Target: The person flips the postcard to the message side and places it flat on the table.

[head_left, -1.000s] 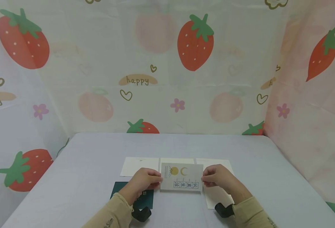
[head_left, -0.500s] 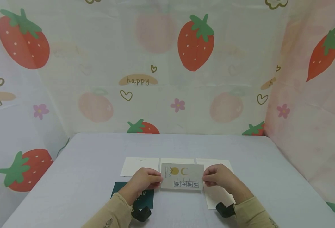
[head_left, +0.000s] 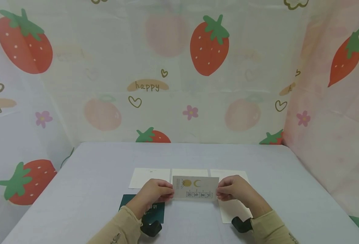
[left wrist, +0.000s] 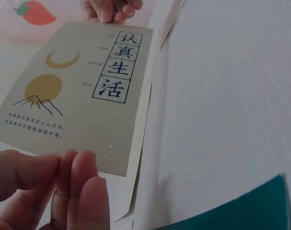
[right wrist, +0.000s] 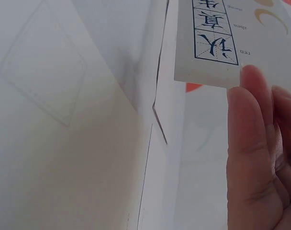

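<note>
Between both hands is a pale grey postcard (head_left: 196, 188) printed with a yellow moon, a sun over mountains and boxed Chinese characters. My left hand (head_left: 155, 195) pinches its left edge between thumb and fingers. The opposite edge is pinched by my right hand (head_left: 235, 192). In the left wrist view the postcard (left wrist: 78, 96) is raised off the table and tilted, and the left fingertips (left wrist: 83, 167) grip its near edge. The right wrist view shows part of the same postcard (right wrist: 207, 67) at the right fingertips.
Behind the held postcard, a row of cream cards lies on the white table (head_left: 106, 156), including a left card (head_left: 148, 176) and a middle card (head_left: 190, 172). A dark green card (head_left: 158, 215) lies beneath the left wrist. Another cream card (head_left: 232, 211) is by the right wrist.
The postcard has tilted slightly in the hands, its lower edge coming up and its printed face looking shorter in the head view. Both hands keep their hold and barely move.
</note>
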A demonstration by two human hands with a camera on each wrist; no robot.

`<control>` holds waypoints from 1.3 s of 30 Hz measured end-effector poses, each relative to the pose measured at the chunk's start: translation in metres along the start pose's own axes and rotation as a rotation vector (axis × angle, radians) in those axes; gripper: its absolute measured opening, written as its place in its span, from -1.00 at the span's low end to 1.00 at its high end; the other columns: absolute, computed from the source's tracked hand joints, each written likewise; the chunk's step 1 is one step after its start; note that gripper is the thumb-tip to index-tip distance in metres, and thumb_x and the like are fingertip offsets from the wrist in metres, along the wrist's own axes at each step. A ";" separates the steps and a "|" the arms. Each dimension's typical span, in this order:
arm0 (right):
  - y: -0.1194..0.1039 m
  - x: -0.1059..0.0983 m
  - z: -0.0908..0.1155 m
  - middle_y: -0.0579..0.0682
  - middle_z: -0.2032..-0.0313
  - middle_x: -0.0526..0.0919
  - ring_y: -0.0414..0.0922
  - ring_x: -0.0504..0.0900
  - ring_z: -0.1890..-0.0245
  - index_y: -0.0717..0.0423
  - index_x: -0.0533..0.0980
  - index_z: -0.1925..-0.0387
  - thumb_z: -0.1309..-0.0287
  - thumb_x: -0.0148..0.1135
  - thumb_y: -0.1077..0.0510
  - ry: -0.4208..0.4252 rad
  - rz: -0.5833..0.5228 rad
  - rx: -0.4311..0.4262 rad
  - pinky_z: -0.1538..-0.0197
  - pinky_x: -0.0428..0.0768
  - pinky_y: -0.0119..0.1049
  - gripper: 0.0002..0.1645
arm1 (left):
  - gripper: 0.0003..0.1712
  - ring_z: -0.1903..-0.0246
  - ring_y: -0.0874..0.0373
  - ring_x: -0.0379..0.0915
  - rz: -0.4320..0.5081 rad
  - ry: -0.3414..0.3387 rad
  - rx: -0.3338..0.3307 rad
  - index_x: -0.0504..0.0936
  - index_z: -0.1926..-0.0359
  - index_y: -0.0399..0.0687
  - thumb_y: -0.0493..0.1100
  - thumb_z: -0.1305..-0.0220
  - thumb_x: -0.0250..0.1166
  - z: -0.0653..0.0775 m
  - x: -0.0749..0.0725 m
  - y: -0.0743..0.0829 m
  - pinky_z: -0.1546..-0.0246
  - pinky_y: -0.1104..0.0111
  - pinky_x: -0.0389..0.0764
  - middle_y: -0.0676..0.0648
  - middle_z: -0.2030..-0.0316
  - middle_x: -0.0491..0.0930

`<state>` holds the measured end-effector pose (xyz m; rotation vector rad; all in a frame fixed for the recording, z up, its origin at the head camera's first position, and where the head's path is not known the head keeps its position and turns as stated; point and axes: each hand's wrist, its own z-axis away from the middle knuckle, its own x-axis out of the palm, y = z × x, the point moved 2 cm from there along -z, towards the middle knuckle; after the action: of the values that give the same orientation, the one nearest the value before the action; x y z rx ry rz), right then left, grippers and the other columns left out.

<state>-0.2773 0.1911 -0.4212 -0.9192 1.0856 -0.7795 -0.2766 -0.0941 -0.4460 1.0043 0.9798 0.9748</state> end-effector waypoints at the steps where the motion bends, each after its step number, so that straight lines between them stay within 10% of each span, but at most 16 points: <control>1: 0.000 0.000 0.000 0.06 0.49 0.65 -0.11 0.63 0.50 0.29 0.57 0.40 -0.06 0.21 0.29 0.000 0.003 0.005 0.35 0.64 -0.24 -0.91 | -0.81 0.43 0.18 0.57 0.003 -0.002 -0.003 0.64 0.24 -0.26 -0.25 -0.10 0.29 0.000 0.000 0.000 0.33 0.32 0.63 -0.08 0.39 0.64; 39: -0.001 -0.008 0.007 0.14 0.36 0.66 -0.02 0.67 0.32 0.47 0.52 0.26 -0.04 0.19 0.36 -0.147 -0.078 -0.071 0.22 0.63 -0.17 -0.79 | -0.66 0.40 0.08 0.59 0.040 -0.009 -0.032 0.64 0.22 -0.32 -0.12 -0.07 0.34 0.003 -0.001 0.005 0.30 0.31 0.63 -0.13 0.40 0.64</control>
<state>-0.2726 0.1992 -0.4156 -1.0672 0.9584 -0.7295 -0.2745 -0.0946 -0.4398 1.0039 0.9373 1.0151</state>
